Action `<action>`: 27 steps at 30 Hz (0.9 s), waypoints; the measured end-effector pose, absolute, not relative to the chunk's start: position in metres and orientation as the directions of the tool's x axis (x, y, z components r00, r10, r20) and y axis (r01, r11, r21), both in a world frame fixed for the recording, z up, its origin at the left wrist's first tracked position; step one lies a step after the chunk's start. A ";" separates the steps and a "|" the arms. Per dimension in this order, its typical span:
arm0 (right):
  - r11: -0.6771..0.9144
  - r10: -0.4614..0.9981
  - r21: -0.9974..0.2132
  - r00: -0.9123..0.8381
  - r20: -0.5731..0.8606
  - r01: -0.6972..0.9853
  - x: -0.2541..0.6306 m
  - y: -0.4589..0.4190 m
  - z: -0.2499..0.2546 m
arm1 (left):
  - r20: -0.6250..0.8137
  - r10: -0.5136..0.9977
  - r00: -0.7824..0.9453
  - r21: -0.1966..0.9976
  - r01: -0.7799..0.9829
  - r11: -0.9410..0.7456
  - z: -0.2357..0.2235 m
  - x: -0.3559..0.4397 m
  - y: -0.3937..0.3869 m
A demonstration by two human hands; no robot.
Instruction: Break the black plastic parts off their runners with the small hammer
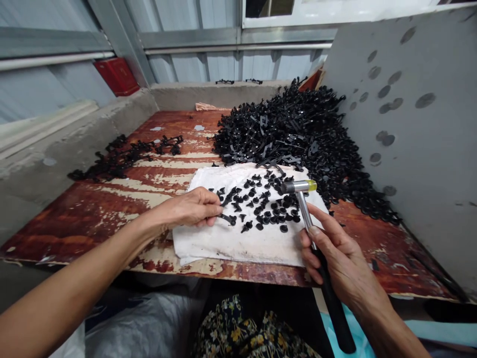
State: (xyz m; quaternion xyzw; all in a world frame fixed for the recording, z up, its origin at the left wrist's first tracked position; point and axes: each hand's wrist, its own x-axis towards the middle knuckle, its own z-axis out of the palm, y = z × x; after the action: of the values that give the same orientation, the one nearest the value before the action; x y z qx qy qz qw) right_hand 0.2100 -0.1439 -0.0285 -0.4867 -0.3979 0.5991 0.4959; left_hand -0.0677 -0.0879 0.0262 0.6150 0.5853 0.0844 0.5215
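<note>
My right hand [337, 248] is wrapped round a small mallet [306, 211] with a black grip, a metal shaft and a head with one dark face and one yellow face. The mallet head is raised over the right part of a white cloth [208, 246]. At the cloth's left side, my left hand [197, 208] pinches a black plastic part [228, 219], whose end sticks out past the fingertips. Many small black plastic pieces [274, 219] with round heads lie scattered over the cloth, between my two hands.
Behind the cloth rises a large heap of black plastic parts [283, 124], reaching to a grey panel [417, 124] on the right. A smaller pile of black parts [122, 156] lies on the left of the worn red tabletop [160, 124]. A red box [117, 76] stands in the back-left corner.
</note>
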 end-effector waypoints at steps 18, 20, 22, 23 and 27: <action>-0.203 0.978 -0.950 -0.015 -0.206 -0.236 0.211 -0.144 -0.032 | -0.400 0.831 0.387 0.743 0.668 0.047 0.016 -0.077 -0.073; -0.203 0.979 -0.951 -0.018 -0.204 -0.235 0.211 -0.143 -0.033 | -0.421 0.812 0.404 0.734 0.678 0.042 0.014 -0.078 -0.072; -0.203 0.979 -0.950 -0.018 -0.205 -0.238 0.210 -0.143 -0.032 | -0.426 0.810 0.403 0.731 0.681 0.046 0.013 -0.079 -0.072; -0.204 0.978 -0.949 -0.016 -0.206 -0.242 0.210 -0.143 -0.032 | -0.427 0.809 0.403 0.733 0.678 0.050 0.014 -0.080 -0.074; -0.203 0.979 -0.947 -0.017 -0.205 -0.248 0.210 -0.144 -0.030 | -0.427 0.818 0.386 0.744 0.664 0.075 0.017 -0.082 -0.080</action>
State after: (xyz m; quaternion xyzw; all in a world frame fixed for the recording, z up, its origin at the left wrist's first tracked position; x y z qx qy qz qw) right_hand 0.2095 -0.1438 -0.0302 -0.4847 -0.3769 0.6054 0.5064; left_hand -0.0822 -0.0798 0.0174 0.6754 0.5485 0.0789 0.4867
